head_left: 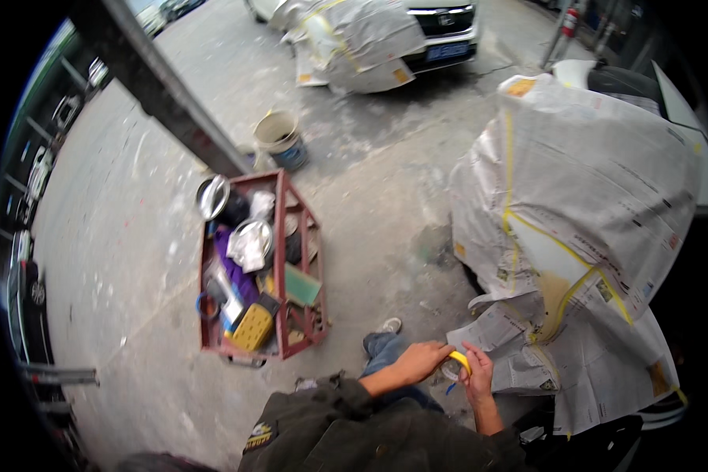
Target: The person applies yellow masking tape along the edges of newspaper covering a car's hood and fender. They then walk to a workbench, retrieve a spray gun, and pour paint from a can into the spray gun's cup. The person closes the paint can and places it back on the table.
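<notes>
A roll of yellow masking tape (461, 361) is between my two hands, low in the view. My left hand (419, 361) reaches in from the left, its fingers closed at the roll's near-left edge. From the other side my right hand (477, 376) grips the roll between thumb and fingers. Just beyond and to the right stands a car body covered with printed paper sheets (606, 173), with yellow tape along the paper edges. A bare pale patch of bodywork (539, 250) shows between the taped edges. The lower paper (495, 329) hangs close to my right hand.
A red metal cart (282, 236) to the left holds cans, cloths and a yellow block (252, 327). Behind it are a bucket (280, 140) and a slanting post (165, 86). A white car (448, 23), partly papered, stands at the far side. My shoe (391, 325) is on the concrete floor.
</notes>
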Demonstrator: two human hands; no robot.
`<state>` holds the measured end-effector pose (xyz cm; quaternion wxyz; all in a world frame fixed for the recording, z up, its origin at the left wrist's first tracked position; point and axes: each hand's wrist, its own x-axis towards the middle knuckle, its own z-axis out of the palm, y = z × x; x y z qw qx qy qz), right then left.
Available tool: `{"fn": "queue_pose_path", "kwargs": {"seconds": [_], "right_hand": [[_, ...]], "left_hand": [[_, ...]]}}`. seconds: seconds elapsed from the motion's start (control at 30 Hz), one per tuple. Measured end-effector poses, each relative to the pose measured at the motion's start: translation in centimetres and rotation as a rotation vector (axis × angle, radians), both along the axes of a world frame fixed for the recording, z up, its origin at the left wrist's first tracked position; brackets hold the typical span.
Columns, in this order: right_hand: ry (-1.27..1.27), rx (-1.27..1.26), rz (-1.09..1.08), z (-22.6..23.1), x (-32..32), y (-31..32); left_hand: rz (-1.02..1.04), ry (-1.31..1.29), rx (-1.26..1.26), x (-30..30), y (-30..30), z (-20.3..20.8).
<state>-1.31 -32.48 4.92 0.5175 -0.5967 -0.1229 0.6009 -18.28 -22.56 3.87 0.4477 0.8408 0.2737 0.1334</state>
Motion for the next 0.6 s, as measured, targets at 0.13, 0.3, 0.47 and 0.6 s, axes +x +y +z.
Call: {"fn": "queue_pose_path", "kwargs": {"seconds": [0.13, 0.3, 0.47, 0.6], "right_hand": [[-0.439, 0.043, 0.071, -5.6, -2.3, -2.3], [-0.33, -0.156, 0.172, -7.4, -4.4, -4.3], [-0.334, -0.248, 0.13, -6.5, -8.0, -4.0], [-0.523, -0.176, 0.275, -4.9, -12.5, -2.3]], "left_hand": [[0.007, 0.044, -0.092, -6.0, -0.3, -0.1], [0.383, 0.159, -0.163, -16.9, 0.2, -2.0], [0.699, 0.284, -0.123, -26.8, 6.3, -1.0], [0.958, 0.303, -0.222, -37.0, 9.7, -1.4]]}}
